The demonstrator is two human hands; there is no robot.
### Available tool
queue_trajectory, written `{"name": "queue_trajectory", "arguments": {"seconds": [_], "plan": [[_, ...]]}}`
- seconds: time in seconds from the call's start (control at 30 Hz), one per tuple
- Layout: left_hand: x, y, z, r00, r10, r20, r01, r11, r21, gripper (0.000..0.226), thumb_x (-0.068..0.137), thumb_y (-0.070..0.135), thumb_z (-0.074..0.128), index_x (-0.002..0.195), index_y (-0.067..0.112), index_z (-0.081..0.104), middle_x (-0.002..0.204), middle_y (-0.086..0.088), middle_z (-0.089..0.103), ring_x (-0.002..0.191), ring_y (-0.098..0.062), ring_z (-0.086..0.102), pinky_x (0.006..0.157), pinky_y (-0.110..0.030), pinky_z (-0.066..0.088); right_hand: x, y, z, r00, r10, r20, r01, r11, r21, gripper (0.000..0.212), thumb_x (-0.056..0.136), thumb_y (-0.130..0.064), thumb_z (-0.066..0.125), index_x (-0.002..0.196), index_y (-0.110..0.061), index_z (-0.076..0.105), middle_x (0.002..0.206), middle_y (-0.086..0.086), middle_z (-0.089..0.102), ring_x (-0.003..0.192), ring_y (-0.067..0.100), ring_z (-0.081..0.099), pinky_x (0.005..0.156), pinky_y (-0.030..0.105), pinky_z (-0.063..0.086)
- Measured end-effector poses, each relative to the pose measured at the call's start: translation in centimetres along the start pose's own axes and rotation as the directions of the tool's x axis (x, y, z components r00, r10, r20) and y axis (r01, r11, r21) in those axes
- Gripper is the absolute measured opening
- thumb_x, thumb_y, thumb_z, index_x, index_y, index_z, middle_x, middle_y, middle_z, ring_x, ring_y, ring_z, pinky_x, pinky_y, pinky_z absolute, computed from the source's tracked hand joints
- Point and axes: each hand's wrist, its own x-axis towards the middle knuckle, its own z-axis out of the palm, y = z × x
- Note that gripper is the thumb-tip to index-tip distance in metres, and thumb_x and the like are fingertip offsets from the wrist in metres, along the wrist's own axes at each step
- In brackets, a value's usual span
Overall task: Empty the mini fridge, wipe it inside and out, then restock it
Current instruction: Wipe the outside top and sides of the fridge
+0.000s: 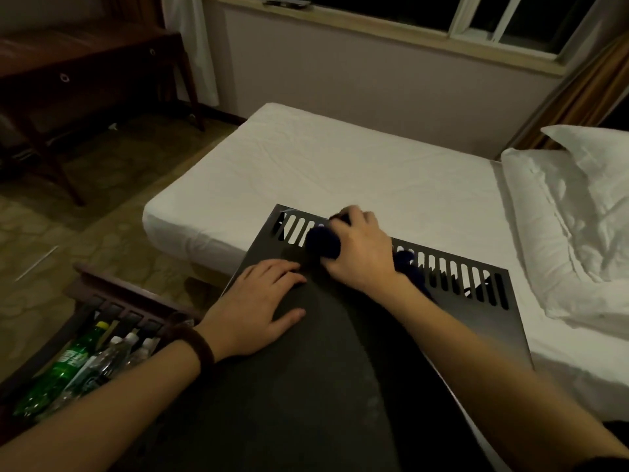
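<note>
Right hand point(360, 247) clutches dark blue cloth point(323, 243) on black mini fridge top point(306, 386); vent slots point(452, 274) run rightward; flat left hand point(258, 301) braces.

I see a bed point(357, 172) with a white sheet, and two white pillows point(558, 212) piled at its right end, one leaning on the other. Beyond it a window point(459, 15) shows dark glass above a pale sill. At far left stands a dark wooden desk point(85, 59) on a patterned carpet point(102, 206), a white curtain point(190, 39) hanging beside it.
</note>
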Motion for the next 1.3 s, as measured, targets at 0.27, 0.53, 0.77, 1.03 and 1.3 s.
{"name": "queue_trajectory", "arguments": {"seconds": [0.27,0.53,0.77,1.03,1.3], "plan": [[0.0,-0.1,-0.1,1.0,0.007,-0.006,-0.007,1.0,0.011,0.055,0.091,0.052,0.04,0.14,0.032,0.028,0.151,0.01,0.019,0.138,-0.008,0.012,0.113,-0.027,0.009,4.4,0.2,2.0,1.0,0.0,0.018,0.0,1.0,0.002,0.038,0.075,-0.032,0.064,0.11,-0.018,0.06,0.122,0.009,0.046,0.11,0.032,0.042,0.075,0.04,0.047],[-0.4,0.0,0.1,0.998,0.023,-0.062,-0.021,0.999,0.024,0.052,0.091,0.052,0.039,0.137,0.029,0.032,0.14,0.005,0.033,0.132,-0.011,0.022,0.111,-0.025,0.012,4.3,-3.5,1.3,0.958,-0.241,0.153,0.222,0.966,0.132,0.06,0.08,-0.061,0.049,0.125,-0.021,0.054,0.133,0.007,0.04,0.118,0.028,0.036,0.087,0.042,0.044],[-0.1,-0.5,0.4,0.997,0.043,-0.07,-0.043,0.999,-0.006,0.053,0.091,0.052,0.04,0.138,0.029,0.032,0.148,0.007,0.024,0.137,-0.01,0.014,0.113,-0.028,0.008,8.9,-4.4,3.7,0.982,-0.166,0.09,0.162,0.985,0.057,0.036,0.086,-0.045,0.054,0.112,-0.021,0.062,0.121,0.005,0.047,0.108,0.029,0.044,0.07,0.035,0.041],[-0.3,-0.1,0.4,0.998,0.02,-0.063,-0.018,0.999,0.03,0.057,0.092,0.053,0.037,0.141,0.025,0.03,0.149,0.003,0.026,0.138,-0.012,0.015,0.113,-0.028,0.008,5.8,-4.8,2.4,0.98,-0.128,0.15,0.12,0.991,0.064,0.041,0.084,-0.044,0.057,0.118,-0.023,0.056,0.119,0.005,0.046,0.104,0.028,0.045,0.076,0.037,0.043],[0.0,-0.6,0.7,0.995,0.052,-0.091,-0.052,0.999,0.002,0.054,0.09,0.051,0.042,0.139,0.029,0.032,0.149,0.007,0.024,0.137,-0.009,0.015,0.112,-0.027,0.01,10.7,-5.0,4.3,0.996,0.065,0.056,-0.072,0.987,0.143,0.039,0.086,-0.044,0.053,0.116,-0.018,0.057,0.12,0.008,0.046,0.106,0.03,0.044,0.069,0.034,0.036]]}}
